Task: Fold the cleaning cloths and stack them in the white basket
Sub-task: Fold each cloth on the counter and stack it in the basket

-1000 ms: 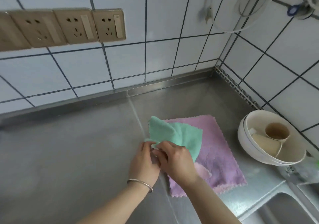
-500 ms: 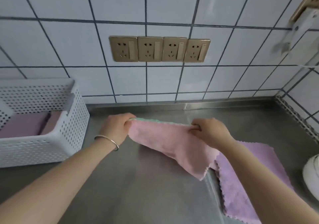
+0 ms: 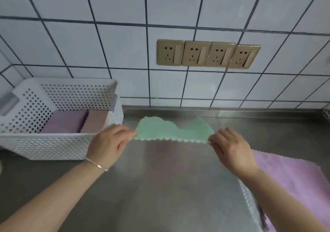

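A green cleaning cloth (image 3: 171,129) with a scalloped edge is stretched flat between my hands above the steel counter. My left hand (image 3: 109,144) pinches its left corner and my right hand (image 3: 230,147) pinches its right corner. The white perforated basket (image 3: 53,146) stands at the left against the wall. Two folded cloths lie side by side inside it, a purple one (image 3: 66,121) and a pink one (image 3: 96,121). Another purple cloth (image 3: 292,181) lies spread on the counter at the right, partly under my right forearm.
The steel counter (image 3: 169,187) runs to a tiled wall with a row of gold sockets (image 3: 207,53). A grey object (image 3: 8,101) sits by the basket's far left rim.
The view swung left from the cloth pile and bowl to the basket. My hands lifted the cloth, spread apart and flipped it, so its green face now shows instead of pink.
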The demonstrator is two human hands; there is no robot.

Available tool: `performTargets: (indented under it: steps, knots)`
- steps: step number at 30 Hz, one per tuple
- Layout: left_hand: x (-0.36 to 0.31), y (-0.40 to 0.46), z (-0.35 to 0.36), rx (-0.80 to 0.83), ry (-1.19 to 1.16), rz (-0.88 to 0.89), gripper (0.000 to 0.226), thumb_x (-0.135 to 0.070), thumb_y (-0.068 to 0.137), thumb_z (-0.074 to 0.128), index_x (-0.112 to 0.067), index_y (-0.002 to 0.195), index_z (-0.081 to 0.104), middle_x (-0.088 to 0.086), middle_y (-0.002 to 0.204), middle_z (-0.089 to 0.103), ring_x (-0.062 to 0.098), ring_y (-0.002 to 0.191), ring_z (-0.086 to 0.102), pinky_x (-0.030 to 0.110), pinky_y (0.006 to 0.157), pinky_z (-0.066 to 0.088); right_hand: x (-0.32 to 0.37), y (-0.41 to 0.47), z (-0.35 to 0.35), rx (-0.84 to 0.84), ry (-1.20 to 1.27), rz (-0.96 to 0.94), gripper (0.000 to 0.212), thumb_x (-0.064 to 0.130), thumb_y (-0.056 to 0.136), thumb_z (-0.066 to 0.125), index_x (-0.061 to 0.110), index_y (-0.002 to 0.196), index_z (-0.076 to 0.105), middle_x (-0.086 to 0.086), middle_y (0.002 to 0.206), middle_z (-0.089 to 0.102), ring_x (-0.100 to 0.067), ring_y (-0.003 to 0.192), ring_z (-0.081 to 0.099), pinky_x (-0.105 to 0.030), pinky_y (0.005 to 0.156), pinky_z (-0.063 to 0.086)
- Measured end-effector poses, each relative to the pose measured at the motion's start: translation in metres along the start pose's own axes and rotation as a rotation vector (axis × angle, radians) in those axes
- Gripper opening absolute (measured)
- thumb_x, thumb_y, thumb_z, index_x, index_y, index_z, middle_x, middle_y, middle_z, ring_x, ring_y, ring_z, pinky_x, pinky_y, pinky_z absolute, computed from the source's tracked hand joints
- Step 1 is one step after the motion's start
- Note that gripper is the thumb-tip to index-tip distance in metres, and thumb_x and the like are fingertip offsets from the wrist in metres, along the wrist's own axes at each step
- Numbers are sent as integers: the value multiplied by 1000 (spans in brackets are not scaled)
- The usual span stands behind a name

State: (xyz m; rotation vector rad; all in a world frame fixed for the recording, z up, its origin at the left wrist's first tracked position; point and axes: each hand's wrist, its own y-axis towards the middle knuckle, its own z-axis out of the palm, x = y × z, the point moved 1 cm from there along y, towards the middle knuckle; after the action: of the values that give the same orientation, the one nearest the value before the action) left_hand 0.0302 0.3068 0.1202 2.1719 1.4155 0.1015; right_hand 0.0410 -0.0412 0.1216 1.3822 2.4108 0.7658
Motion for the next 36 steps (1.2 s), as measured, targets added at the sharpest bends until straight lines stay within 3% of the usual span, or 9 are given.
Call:
performTargets:
  steps: [5, 10, 13, 16, 18, 20, 26, 31, 36]
  knots:
    - [6, -89, 70, 243, -63, 8, 24, -33, 83, 47, -31, 75, 69, -10, 68, 60, 9, 61, 56, 16, 55, 35, 19, -75, 55, 431, 36, -66, 6, 17, 65, 65, 22, 64, 62, 7, 58, 55, -17, 53, 55, -23, 44, 37]
    - [2, -146, 101, 401, -87, -8, 51, -48, 96, 22, -36, 72, 66, -16, 64, 57, 3, 59, 55, 16, 45, 40, 41, -131, 95, 912, 55, 58, 42, 19, 27, 88, 32, 56, 61, 15, 51, 52, -3, 39, 50, -14, 33, 31]
    - [2, -159, 101, 553, -119, 33, 17, -49, 73, 47, -37, 76, 59, -19, 68, 56, 1, 58, 57, 14, 43, 39, 51, -127, 86, 949, 101, -22, 32, 32, 51, 84, 32, 77, 65, 15, 73, 61, -6, 62, 61, -19, 48, 39]
    - [1, -163, 100, 715, -93, 43, 32, -65, 59, 44, -43, 74, 63, -27, 73, 59, -9, 59, 55, 8, 44, 37, 50, -117, 77, 1187, 185, 32, 50, 63, 82, 50, 28, 116, 56, 9, 113, 58, -12, 102, 55, -27, 85, 41]
    - [0, -151, 98, 720, -84, 3, 33, -66, 66, 44, -41, 73, 65, -25, 69, 60, -8, 58, 56, 7, 47, 34, 43, -103, 80, 1186, 197, 153, 72, 80, 73, 25, 30, 114, 58, 10, 110, 60, -7, 92, 54, -26, 85, 42]
    - [5, -123, 105, 645, -160, -209, 34, -59, 76, 43, -35, 80, 67, -19, 73, 64, 1, 65, 61, 13, 57, 41, 26, -82, 94, 1096, 185, 378, 57, 71, 83, 29, 32, 109, 60, 10, 105, 65, -9, 85, 58, -27, 83, 49]
    - [45, -14, 160, 335, -572, -1235, 15, -19, 90, 55, -15, 76, 57, -4, 48, 62, 19, 53, 58, 27, 59, 48, -32, -23, 152, 756, 230, 1163, 37, 31, 89, 49, 21, 124, 56, -10, 112, 65, -28, 99, 61, -32, 80, 47]
    - [59, 23, 194, 379, -446, -1247, 29, -25, 87, 57, -12, 61, 59, -1, 48, 58, 29, 63, 64, 34, 73, 52, -39, -2, 184, 739, 215, 1324, 27, 22, 87, 48, 11, 103, 67, -10, 97, 65, -28, 86, 60, -30, 73, 47]
    - [56, 27, 203, 394, -231, -1203, 31, -22, 86, 53, -9, 62, 68, 6, 58, 62, 22, 53, 54, 23, 59, 40, -44, 0, 196, 764, 163, 1339, 26, 21, 90, 47, 10, 101, 68, -11, 90, 61, -25, 76, 53, -28, 68, 43]
